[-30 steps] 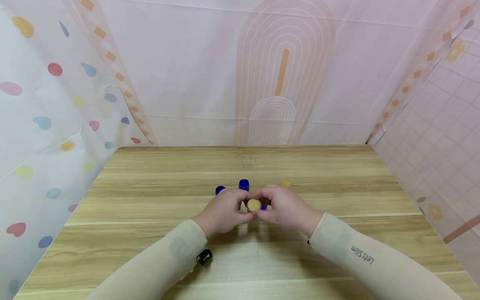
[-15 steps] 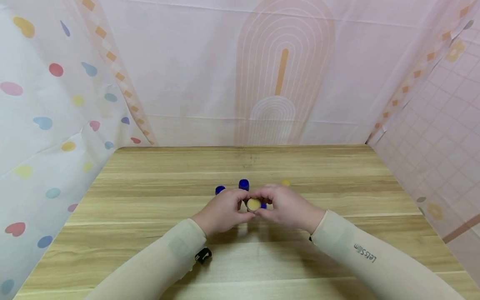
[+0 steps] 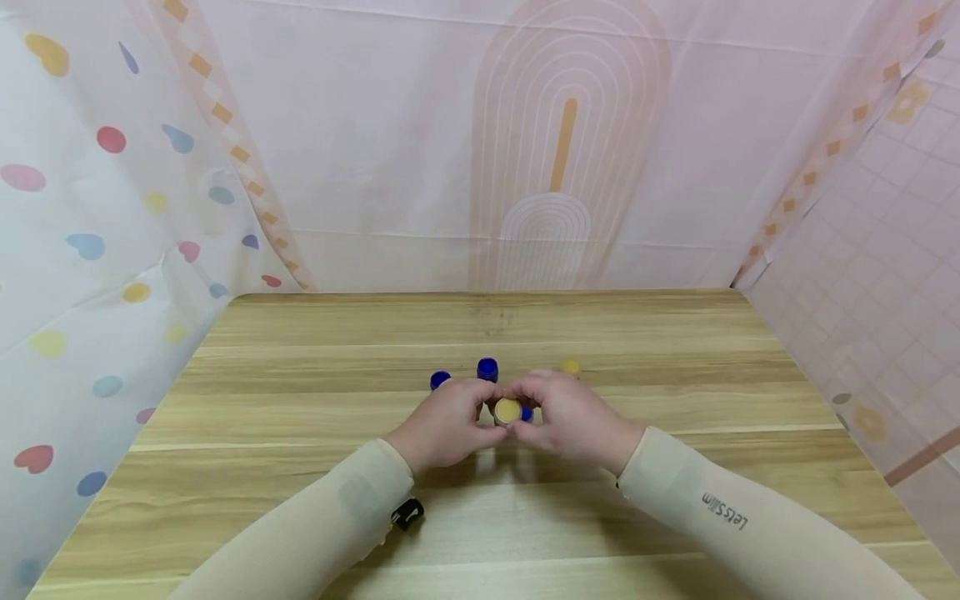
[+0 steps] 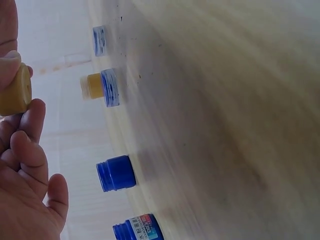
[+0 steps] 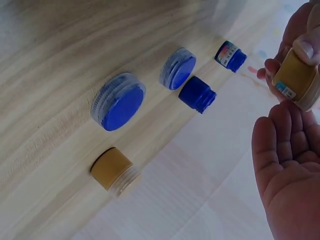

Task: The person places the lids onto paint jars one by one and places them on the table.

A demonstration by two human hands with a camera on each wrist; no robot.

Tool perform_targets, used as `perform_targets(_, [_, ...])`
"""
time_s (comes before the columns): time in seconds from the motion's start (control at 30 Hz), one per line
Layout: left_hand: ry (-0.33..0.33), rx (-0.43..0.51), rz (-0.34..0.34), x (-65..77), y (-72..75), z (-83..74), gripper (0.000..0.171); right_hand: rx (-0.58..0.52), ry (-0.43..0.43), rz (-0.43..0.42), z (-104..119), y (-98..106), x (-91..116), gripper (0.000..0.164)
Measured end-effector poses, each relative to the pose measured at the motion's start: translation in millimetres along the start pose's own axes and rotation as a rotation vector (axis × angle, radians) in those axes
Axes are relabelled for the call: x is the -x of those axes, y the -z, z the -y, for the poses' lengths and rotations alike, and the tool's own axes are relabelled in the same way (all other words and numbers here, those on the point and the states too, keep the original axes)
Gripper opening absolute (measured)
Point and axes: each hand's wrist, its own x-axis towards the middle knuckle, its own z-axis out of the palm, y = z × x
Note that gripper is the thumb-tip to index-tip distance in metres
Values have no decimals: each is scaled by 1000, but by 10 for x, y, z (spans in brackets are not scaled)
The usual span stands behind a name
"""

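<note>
A small paint jar with yellow paint and a clear ridged lid [image 5: 308, 97] is held up between both hands, above the table. My left hand [image 3: 447, 422] grips the jar's yellow body [image 5: 295, 74]. On the other side, my right hand [image 3: 573, 419] pinches at the lid, its lower fingers [image 5: 267, 142] loosely extended in the right wrist view. Seen from the head, the lid's yellow top [image 3: 507, 410] faces up. Part of the grip is hidden behind fingers and thumbs.
Two open blue paint jars [image 5: 197, 94] [image 5: 230, 56] stand upright beyond the hands. Two blue-topped clear lids [image 5: 120, 106] [image 5: 178, 69] lie nearer. Another lidded yellow jar [image 5: 111, 167] stands on the right. Patterned cloth [image 3: 375, 150] hangs behind the wooden table [image 3: 337, 333].
Both hands stay in place around the yellow jar. The right hand and forearm shift slightly at half a second ago and return; the things on the table have not moved.
</note>
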Motion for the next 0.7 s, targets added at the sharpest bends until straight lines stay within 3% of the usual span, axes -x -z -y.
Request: perform_targets(0.7, [14, -42, -34, -13, -33, -36, 24, 22, -56, -39, -5, -57, -7, 21])
